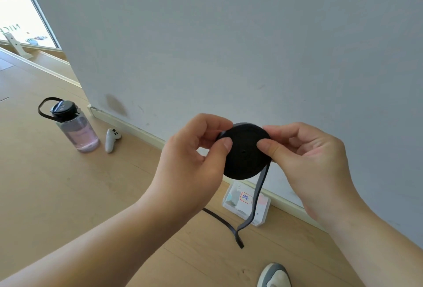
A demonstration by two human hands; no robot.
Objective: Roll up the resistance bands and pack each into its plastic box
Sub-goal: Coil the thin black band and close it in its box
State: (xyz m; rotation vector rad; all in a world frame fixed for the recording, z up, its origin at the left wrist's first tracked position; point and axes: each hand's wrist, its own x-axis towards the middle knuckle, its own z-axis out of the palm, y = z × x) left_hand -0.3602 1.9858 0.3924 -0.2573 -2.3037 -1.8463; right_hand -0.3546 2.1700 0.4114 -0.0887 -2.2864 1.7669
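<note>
A black resistance band (243, 156) is wound into a flat round roll held up in front of the wall. My left hand (194, 156) pinches the roll's left edge between thumb and fingers. My right hand (306, 156) pinches its right edge, thumb on the face of the roll. A loose tail of the band (256, 197) hangs from the roll's lower right down to the floor and trails off to the left. Below the roll, a clear plastic box (246, 204) with a labelled card lies on the floor by the skirting board.
A clear water bottle (73, 126) with a black lid and strap stands on the wooden floor at left. A white controller (111, 139) lies beside it. A grey wall (229, 46) rises close ahead. A grey and white shoe (274, 275) shows at the bottom.
</note>
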